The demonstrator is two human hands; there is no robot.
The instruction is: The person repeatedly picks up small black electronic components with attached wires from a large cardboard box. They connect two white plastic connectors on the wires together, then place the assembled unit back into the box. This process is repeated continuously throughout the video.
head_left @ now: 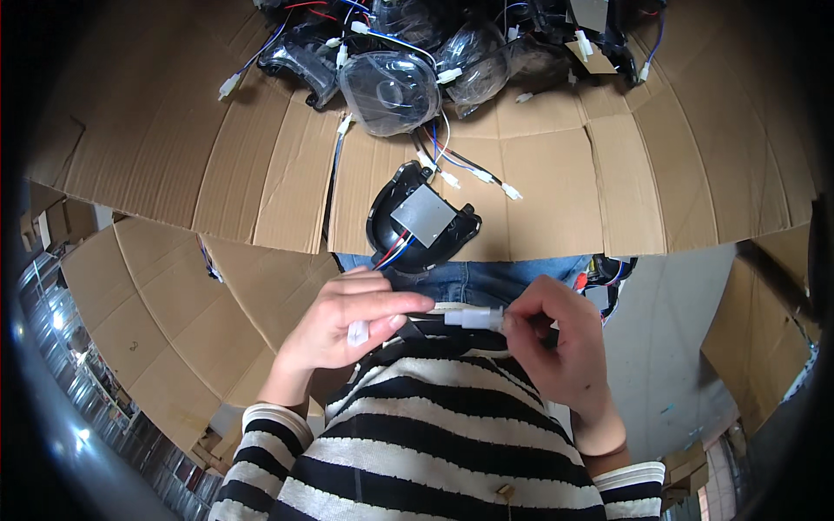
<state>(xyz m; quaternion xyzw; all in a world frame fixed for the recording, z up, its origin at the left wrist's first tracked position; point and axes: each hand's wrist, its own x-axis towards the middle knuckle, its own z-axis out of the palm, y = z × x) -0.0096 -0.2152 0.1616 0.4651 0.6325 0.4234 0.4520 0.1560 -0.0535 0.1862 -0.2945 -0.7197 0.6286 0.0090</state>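
Observation:
A black curved lamp housing with a flat grey plate lies at the front edge of the cardboard. Red, blue and white wires run from it down to my left hand. That hand is closed, thumb against forefinger, on the wires; a small white plug shows by the thumb. Between my hands is a whitish, see-through plug connector on a dark wire. My right hand pinches its right end. Whether its two halves are fully joined, I cannot tell.
Several clear-covered lamp units with loose wires and white plugs are piled at the far side of the cardboard surface. Another unit with wires sits low on the right. Cardboard sheets stand at the left.

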